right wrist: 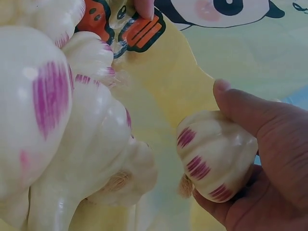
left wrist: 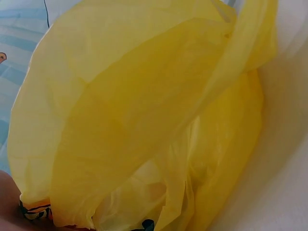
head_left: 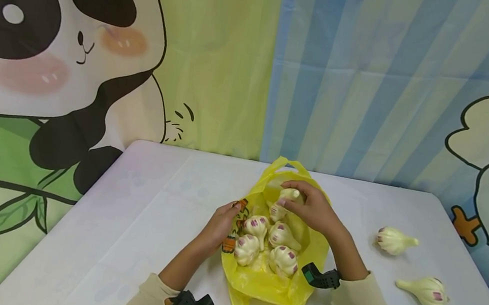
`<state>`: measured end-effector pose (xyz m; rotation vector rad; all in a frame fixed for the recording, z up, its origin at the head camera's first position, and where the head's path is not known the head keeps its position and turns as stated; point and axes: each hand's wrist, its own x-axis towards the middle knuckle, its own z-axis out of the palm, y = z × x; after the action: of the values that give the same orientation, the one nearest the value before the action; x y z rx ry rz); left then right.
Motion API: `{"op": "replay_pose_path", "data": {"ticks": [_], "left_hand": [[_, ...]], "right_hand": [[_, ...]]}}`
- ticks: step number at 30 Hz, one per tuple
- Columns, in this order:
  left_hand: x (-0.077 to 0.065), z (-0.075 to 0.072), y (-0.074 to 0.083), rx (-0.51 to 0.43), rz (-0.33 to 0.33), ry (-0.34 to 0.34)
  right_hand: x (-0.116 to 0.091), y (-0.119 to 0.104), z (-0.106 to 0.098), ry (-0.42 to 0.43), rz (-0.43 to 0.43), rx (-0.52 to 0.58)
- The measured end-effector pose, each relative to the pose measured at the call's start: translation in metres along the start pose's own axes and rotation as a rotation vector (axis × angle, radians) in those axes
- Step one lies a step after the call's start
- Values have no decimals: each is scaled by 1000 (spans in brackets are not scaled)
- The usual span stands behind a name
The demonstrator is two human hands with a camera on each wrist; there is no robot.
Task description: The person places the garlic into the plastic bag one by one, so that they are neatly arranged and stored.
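Note:
A yellow plastic bag (head_left: 265, 287) lies spread on the table with its mouth up, and several garlic bulbs (head_left: 284, 261) with purple marks rest in it. My left hand (head_left: 218, 227) pinches the bag's left edge, at a printed orange and black patch. Over the far part of the bag, my right hand (head_left: 317, 211) grips one garlic bulb (right wrist: 216, 156) between thumb and fingers, apart from the other bulbs in the right wrist view. Yellow bag film (left wrist: 130, 106) fills most of the left wrist view and hides the bulbs there.
Two more garlic bulbs, one farther back (head_left: 394, 241) and one nearer (head_left: 429, 294), lie on the white table (head_left: 147, 212) to the right of the bag. Behind the table hangs a printed curtain (head_left: 219, 59) with a panda.

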<state>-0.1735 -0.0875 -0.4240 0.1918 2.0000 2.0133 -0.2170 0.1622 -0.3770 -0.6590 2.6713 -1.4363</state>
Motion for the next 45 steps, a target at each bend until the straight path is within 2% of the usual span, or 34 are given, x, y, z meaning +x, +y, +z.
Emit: {"op": "replay_pose_path", "data": {"ticks": [12, 16, 24, 33, 45], "left_hand": [[0, 1, 1, -1, -3, 4], [0, 1, 1, 12, -12, 11], [1, 1, 1, 17, -19, 22], [0, 1, 1, -14, -10, -3], [0, 1, 1, -16, -18, 10]], "right_hand": [[-3, 7, -1, -23, 51, -97], [-3, 7, -2, -19, 36, -111], [-3, 6, -1, -14, 27, -115], [-8, 5, -2, -15, 34, -109], [-21, 9, -9, 63, -2, -69]]}}
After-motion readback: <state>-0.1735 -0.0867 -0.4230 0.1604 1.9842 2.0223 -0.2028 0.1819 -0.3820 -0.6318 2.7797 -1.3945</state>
